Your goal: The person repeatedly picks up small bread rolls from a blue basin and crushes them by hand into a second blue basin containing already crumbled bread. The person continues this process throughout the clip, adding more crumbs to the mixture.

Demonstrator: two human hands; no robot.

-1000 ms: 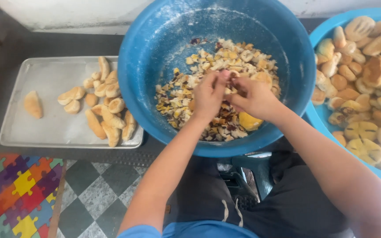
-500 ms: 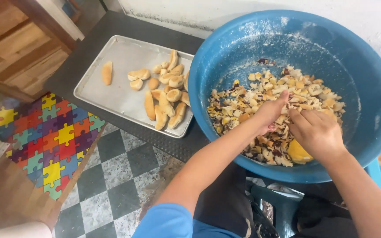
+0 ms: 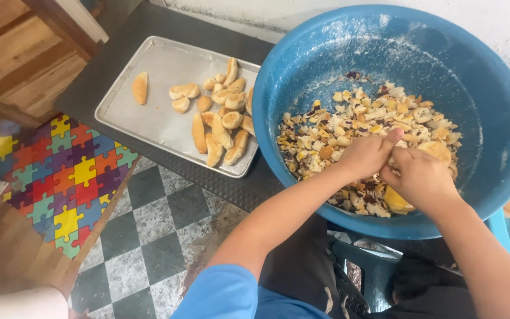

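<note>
Both hands sit slightly closer together than before. Head view: left hand (image 3: 368, 155) and right hand (image 3: 421, 177) pinch one bread piece (image 3: 434, 149) over the crumbs in the blue basin (image 3: 302, 65); tray (image 3: 149, 118) beside it.

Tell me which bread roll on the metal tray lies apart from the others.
The single roll near the tray's left end; the others cluster at its right side.
</note>
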